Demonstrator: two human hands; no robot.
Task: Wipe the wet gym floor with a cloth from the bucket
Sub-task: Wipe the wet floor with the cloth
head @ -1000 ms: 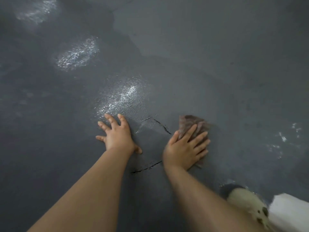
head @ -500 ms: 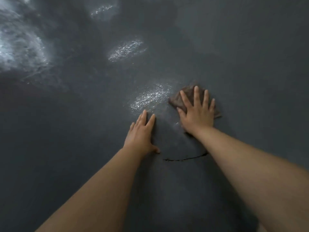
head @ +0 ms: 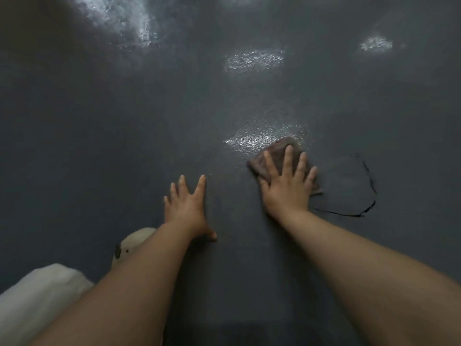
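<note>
Your right hand (head: 287, 188) presses flat, fingers spread, on the cloth (head: 277, 156); wet patch (head: 252, 141) sits at 11 o'clock, touching it; left hand (head: 187, 206) braces flat, farther off.

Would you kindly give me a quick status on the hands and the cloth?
Left hand flat on floor, holding nothing. Right hand pressing brown cloth flat, at edge of wet patch. Cracked ring just right of cloth; nothing blocking.

Indoor gym-type room, dark grey textured floor (head: 124, 146), wet patches (head: 254, 59) glinting far, curved crack (head: 349, 214) right
</note>
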